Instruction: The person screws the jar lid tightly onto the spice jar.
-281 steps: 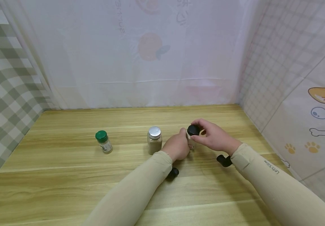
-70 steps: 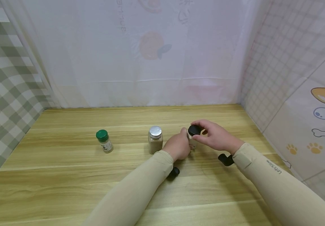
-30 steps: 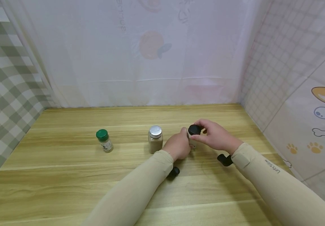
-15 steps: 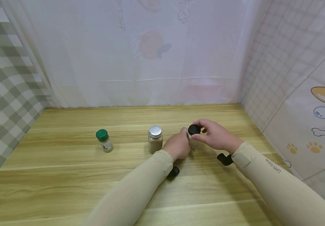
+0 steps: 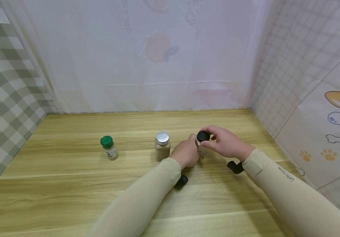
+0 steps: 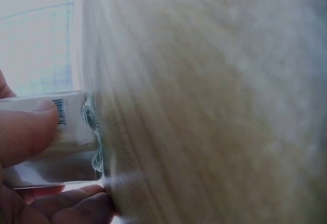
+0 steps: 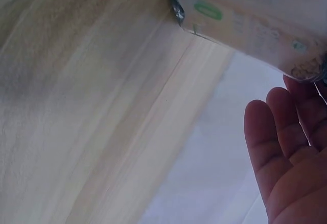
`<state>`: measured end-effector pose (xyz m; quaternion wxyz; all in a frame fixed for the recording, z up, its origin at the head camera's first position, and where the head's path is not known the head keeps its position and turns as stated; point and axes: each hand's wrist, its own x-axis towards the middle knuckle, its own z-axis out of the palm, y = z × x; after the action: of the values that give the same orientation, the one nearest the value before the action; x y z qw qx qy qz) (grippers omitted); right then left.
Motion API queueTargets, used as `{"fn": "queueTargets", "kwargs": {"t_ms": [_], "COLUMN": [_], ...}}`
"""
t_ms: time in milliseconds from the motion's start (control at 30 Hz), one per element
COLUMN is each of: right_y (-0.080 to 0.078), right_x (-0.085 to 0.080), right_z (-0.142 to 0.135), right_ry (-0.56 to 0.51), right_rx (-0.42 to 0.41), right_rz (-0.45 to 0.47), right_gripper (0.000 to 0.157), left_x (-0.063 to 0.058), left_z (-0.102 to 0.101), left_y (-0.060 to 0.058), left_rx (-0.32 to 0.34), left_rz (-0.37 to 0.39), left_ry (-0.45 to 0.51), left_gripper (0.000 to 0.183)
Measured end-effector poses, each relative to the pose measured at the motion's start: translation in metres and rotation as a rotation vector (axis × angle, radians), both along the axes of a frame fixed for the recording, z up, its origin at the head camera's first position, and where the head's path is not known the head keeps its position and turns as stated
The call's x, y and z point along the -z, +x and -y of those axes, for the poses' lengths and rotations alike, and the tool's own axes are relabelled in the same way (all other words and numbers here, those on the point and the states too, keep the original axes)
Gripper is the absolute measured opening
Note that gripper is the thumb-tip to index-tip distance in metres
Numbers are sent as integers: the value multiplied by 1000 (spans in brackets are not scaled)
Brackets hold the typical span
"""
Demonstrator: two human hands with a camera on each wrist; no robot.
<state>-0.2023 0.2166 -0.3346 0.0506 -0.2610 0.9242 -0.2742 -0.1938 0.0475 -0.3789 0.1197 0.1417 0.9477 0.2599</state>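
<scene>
A glass spice jar [image 5: 200, 148] with a black cap [image 5: 203, 136] stands upright at the right of the table. My left hand [image 5: 185, 153] grips its body from the left. Thumb and fingers of my right hand [image 5: 225, 142] pinch the cap from the other side. In the left wrist view, the thumb presses the jar [image 6: 76, 142] beside a barcode, and the glass base is at the tabletop. The right wrist view shows the jar's label [image 7: 245, 22] with a green oval, and some fingers extended below. My hands partly hide the jar in the head view.
A square jar of beige powder with a silver lid [image 5: 162, 146] stands just left of my left hand. Farther left is a small green-capped shaker [image 5: 109, 148]. Black pieces [image 5: 235, 167] show under both wrists. Cloth walls [image 5: 155, 95] border the wooden table [image 5: 69, 184].
Right fingers shift slightly around the black cap, and the right wrist turns a little back and forth. The left hand keeps its grip on the jar; the other jars stay in place.
</scene>
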Motion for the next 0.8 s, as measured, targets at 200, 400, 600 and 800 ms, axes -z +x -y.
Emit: {"fn": "queueTargets", "kwargs": {"t_ms": [200,400,600,800], "right_y": [1,0,1,2], "right_x": [2,3,3,5], "right_z": [1,1,1,1], "right_ry": [-9,-13,-14,-20], "right_rx": [12,-7,4,24], "right_rz": [-14,-24,-30,-46], "right_gripper": [40,40,39,40], "left_x": [0,-1,0,0], "left_z": [0,1,0,0], "left_y": [0,1,1,0], "left_rx": [-1,3,2,-3], "left_rz": [-1,13,6,-12], "left_ry": [4,7,13,21], "left_gripper": [43,43,43,45]}}
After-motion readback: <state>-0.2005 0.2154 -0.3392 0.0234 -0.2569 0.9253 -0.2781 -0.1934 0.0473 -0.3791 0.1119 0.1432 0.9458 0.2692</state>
